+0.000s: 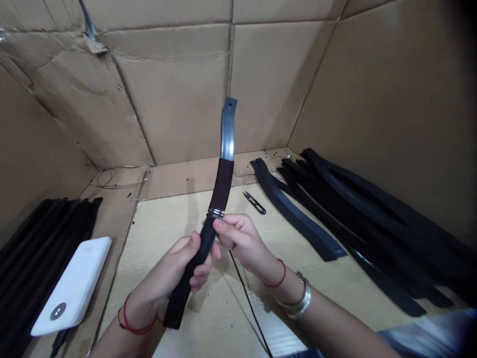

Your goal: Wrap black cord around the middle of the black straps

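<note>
While the left hand [175, 261] is gripping the matte black lower length of a curved strip [220, 191], the right hand [240, 241] is pinching it below narrow shiny bands [215, 213]; left of the slim black snips [255, 203], the strip is tilting, brown then glossy grey towards its tip.

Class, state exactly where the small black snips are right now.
In the head view, the small black snips lie on the pale board, right of the held strip and just left of the nearest loose black strip.
</note>
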{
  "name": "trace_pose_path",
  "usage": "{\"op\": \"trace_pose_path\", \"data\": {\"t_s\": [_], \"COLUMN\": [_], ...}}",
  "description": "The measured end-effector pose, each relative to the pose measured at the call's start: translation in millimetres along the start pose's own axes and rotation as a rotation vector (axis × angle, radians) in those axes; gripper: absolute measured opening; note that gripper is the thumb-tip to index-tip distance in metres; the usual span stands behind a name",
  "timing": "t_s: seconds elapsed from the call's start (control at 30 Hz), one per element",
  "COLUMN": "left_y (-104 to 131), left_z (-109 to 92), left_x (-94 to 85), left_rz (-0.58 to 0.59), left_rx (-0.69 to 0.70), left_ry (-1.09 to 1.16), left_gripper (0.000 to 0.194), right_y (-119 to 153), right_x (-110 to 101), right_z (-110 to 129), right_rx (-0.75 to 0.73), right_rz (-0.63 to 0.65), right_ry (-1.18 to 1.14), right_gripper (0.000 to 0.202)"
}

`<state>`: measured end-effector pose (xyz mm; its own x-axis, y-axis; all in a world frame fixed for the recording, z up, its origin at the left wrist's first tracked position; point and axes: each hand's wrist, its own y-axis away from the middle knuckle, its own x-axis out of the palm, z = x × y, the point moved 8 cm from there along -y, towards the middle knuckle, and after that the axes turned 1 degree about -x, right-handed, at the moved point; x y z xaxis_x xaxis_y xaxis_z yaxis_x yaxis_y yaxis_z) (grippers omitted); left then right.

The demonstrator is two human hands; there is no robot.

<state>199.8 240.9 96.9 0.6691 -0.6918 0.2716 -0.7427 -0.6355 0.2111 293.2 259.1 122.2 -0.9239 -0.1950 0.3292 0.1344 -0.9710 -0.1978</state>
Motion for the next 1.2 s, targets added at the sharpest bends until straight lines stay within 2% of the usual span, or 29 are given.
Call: {"op": "trace_pose_path", "data": {"t_s": [0.07, 0.13, 0.2, 0.23, 0.3, 0.4, 0.47, 0.5, 0.53, 0.57, 0.67, 0.7, 0.73, 0.8, 0.93, 1.03, 1.1, 1.13, 1.2], "left_y": [-3.9, -3.3, 3.2, 5.6, 3.9, -5.6, -9.5, -9.9, -9.1, -6.7, 13.8, 20.2, 22.8, 16.2, -2.2, -3.1, -3.3, -2.9, 3.2], "left_z": [-0.5, -8.6, -18.0, -19.8, -15.1, 1.4, 6.9, 7.0, 4.8, -0.6, -27.8, -34.0, -35.7, -25.4, 12.4, 21.7, 19.4, 14.6, -2.3], "left_x": [-8.5, -23.0, -30.6, -31.0, -28.4, -17.4, -6.5, -3.8, -5.3, -11.4, -34.2, -37.0, -38.4, -38.4, -18.4, -5.1, -6.7, -12.4, -26.9], "left_rz": [-0.108, -0.345, -0.559, -0.607, -0.567, -0.347, -0.192, -0.151, -0.163, -0.236, -0.632, -0.718, -0.749, -0.653, -0.273, -0.141, -0.173, -0.251, -0.499], "left_rx": [0.04, 0.161, 0.281, 0.313, 0.288, 0.133, 0.056, 0.039, 0.047, 0.088, 0.301, 0.353, 0.369, 0.281, -0.075, -0.205, -0.167, -0.099, 0.095], "left_ry": [-0.133, -0.383, -0.57, -0.598, -0.499, -0.137, 0.015, 0.018, -0.035, -0.133, -0.501, -0.573, -0.59, -0.453, 0.091, 0.246, 0.177, 0.079, -0.218], "left_gripper": [0.048, 0.041, 0.038, 0.04, 0.048, 0.056, 0.058, 0.059, 0.06, 0.059, 0.046, 0.042, 0.042, 0.049, 0.061, 0.064, 0.066, 0.063, 0.053], "right_y": [0.8, 1.7, 2.0, 1.6, 0.6, 0.8, 1.2, 1.3, 1.4, 1.4, 1.8, 2.1, 2.4, 2.5, 3.4, 4.7, 3.6, 2.7, 1.1], "right_x": [-4.6, -6.2, -5.9, -4.6, -0.6, 7.7, 9.2, 9.5, 9.5, 8.8, 3.9, 2.0, 0.5, 1.5, 13.4, 17.3, 13.9, 10.5, 3.1], "right_z": [3.1, 4.2, 2.8, 1.2, -3.1, -7.6, -6.1, -5.0, -4.1, -3.5, -4.1, -4.4, -4.2, -2.7, -1.1, -6.0, -8.4, -9.3, -11.9], "right_rx": [-0.049, -0.089, -0.099, -0.09, -0.045, 0.038, 0.036, 0.022, 0.004, -0.018, -0.061, -0.064, -0.063, -0.051, 0.004, 0.073, 0.071, 0.063, 0.058], "right_rz": [-0.106, -0.179, -0.198, -0.177, -0.094, 0.056, 0.079, 0.075, 0.063, 0.04, -0.065, -0.097, -0.12, -0.099, 0.091, 0.155, 0.114, 0.071, -0.018], "right_ry": [0.081, 0.138, 0.167, 0.162, 0.11, -0.007, -0.014, 0.005, 0.027, 0.049, 0.129, 0.165, 0.198, 0.231, 0.154, 0.053, 0.044, 0.049, 0.039], "right_gripper": [0.041, 0.037, 0.036, 0.037, 0.038, 0.033, 0.032, 0.03, 0.029, 0.028, 0.03, 0.031, 0.032, 0.034, 0.037, 0.04, 0.039, 0.038, 0.039]}}
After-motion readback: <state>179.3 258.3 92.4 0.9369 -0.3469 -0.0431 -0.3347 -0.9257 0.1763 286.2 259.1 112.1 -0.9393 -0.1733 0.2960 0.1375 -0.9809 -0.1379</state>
